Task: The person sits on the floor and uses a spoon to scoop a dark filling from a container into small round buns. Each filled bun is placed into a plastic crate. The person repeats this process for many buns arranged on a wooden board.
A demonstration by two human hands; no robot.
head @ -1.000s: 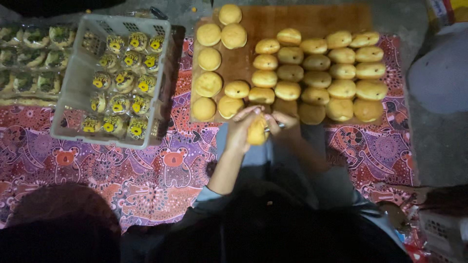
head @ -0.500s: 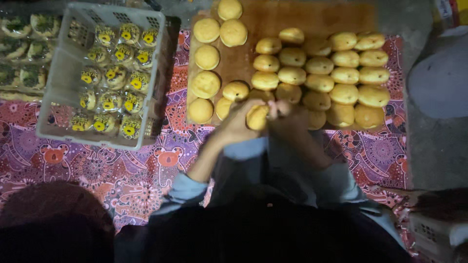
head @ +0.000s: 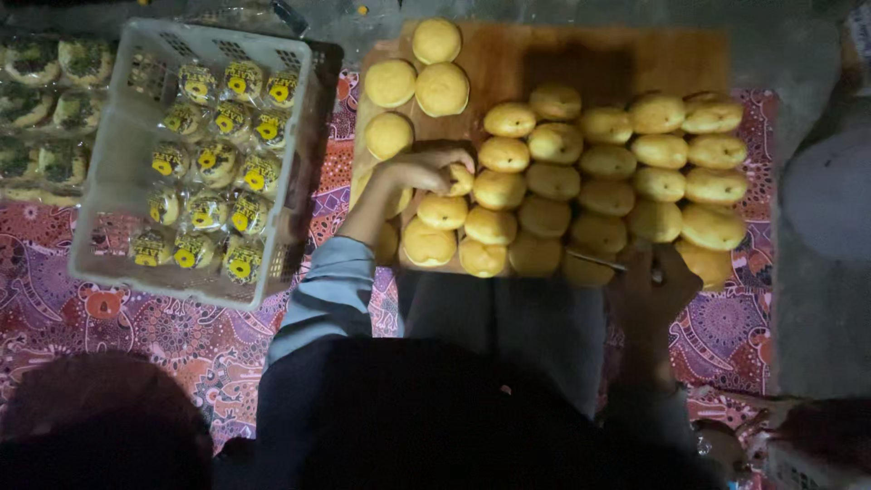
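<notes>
Left grip: the left hand (head: 425, 171) curls over a round golden-yellow bun (head: 458, 179), fingertips pinched on its top edge among the front rows of the board.
Right grip: the right hand (head: 651, 289) closes round a thin metal blade or skewer (head: 594, 260) that points left along the near edge of the board; the fingers look wrapped on its handle, though shadow hides the detail.
Where the bun is: touching its neighbours in the left part of the block of buns, just beside a gap of bare wood.
Doing it well: a light pinch seems wise, since the buns look soft and packed tight; lifting straight up would spare the ones alongside, and the blade tip is best kept low and away from the other wrist.
Board: a brown wooden board (head: 590, 59) carrying rows of golden buns (head: 626, 163), with a few set apart at its upper left.
Crate: a white slatted plastic crate (head: 118, 172) to the left, holding wrapped buns with yellow labels (head: 213, 163).
Further left: more wrapped pieces (head: 36, 100), dim.
Underneath: a red and purple patterned cloth (head: 136, 336).
In the way: the person's own dark-clothed lap (head: 435, 408) and striped sleeve (head: 327, 290) crowd the near edge; another hand (head: 807, 426) shows at the lower right corner.
</notes>
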